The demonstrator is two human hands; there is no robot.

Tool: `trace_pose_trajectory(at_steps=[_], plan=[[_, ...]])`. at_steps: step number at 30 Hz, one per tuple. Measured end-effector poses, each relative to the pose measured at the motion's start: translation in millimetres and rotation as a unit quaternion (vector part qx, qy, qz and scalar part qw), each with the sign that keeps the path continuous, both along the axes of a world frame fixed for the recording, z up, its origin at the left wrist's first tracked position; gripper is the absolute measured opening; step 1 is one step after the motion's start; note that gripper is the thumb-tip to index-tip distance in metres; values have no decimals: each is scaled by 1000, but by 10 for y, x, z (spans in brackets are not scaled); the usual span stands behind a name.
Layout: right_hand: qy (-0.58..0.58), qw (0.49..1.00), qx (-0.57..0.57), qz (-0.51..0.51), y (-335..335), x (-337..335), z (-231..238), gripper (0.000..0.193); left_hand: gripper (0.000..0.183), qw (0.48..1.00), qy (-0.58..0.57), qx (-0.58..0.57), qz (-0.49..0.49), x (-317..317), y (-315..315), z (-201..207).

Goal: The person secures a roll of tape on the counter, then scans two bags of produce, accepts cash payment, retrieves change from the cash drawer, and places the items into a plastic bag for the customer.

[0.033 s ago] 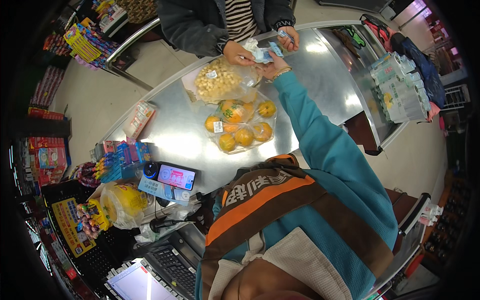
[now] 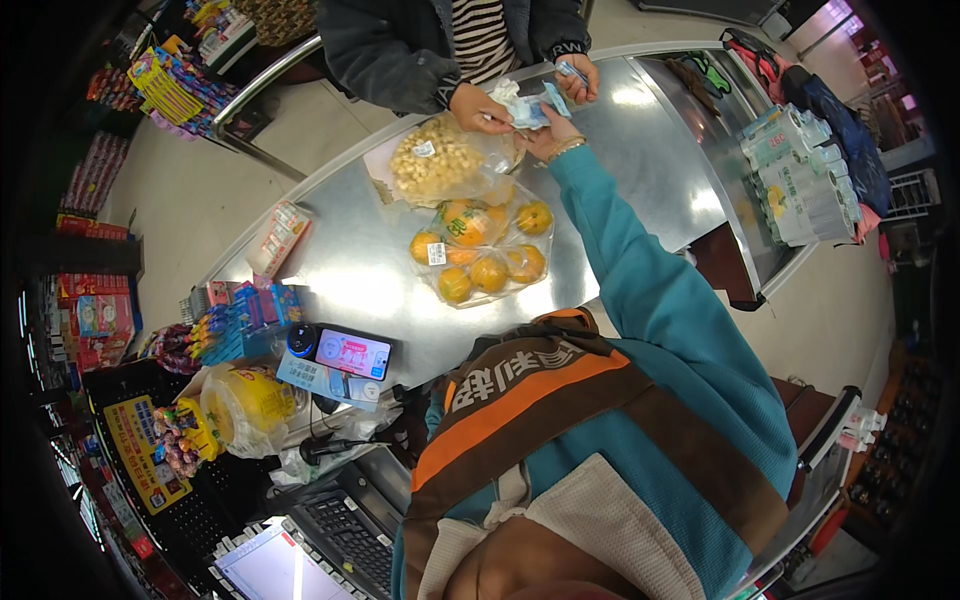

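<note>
My right arm in a teal sleeve stretches across the metal counter. My right hand (image 2: 552,138) is closed on some pale blue banknotes (image 2: 534,112), below the hands of a person on the far side. That person's hand (image 2: 481,109) on the left touches the same crumpled notes. The person's other hand (image 2: 578,78) grips a small folded bluish piece. Just nearer than my hand lie a clear bag of small round tan items (image 2: 432,165) and a clear bag of oranges (image 2: 488,273), each with a white label. My left hand is out of view, hidden by my body.
On the left stand a small box (image 2: 279,238), a phone-like screen (image 2: 353,353) and a bagged yellow round item (image 2: 245,405). A keyboard (image 2: 350,535) and a monitor (image 2: 275,565) sit at lower left. Wrapped paper rolls (image 2: 800,190) stand at right. A metal rail (image 2: 262,95) runs beyond the counter.
My right hand has shifted slightly with the notes, which now look more spread and tilted. The bags on the counter have not moved.
</note>
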State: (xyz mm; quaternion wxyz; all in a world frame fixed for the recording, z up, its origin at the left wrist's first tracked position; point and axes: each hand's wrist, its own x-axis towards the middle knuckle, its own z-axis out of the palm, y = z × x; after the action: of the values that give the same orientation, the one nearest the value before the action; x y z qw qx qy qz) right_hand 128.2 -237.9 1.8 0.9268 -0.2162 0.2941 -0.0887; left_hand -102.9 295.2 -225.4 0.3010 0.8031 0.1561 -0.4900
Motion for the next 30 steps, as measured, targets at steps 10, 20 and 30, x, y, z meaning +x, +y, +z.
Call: trace_pose_trajectory(at_steps=[10, 20, 30], plan=[[95, 819, -545, -150, 462, -1561, 220, 28, 40, 967, -78, 17, -240, 403, -549, 778], [-35, 927, -265, 264, 1495, -1659, 443, 29, 59, 679, -638, -219, -291, 1089, -2049, 3265], [-63, 936, -153, 309, 1526, -1593, 744, 42, 13, 693, -611, -346, -162, 991, -2010, 3283]])
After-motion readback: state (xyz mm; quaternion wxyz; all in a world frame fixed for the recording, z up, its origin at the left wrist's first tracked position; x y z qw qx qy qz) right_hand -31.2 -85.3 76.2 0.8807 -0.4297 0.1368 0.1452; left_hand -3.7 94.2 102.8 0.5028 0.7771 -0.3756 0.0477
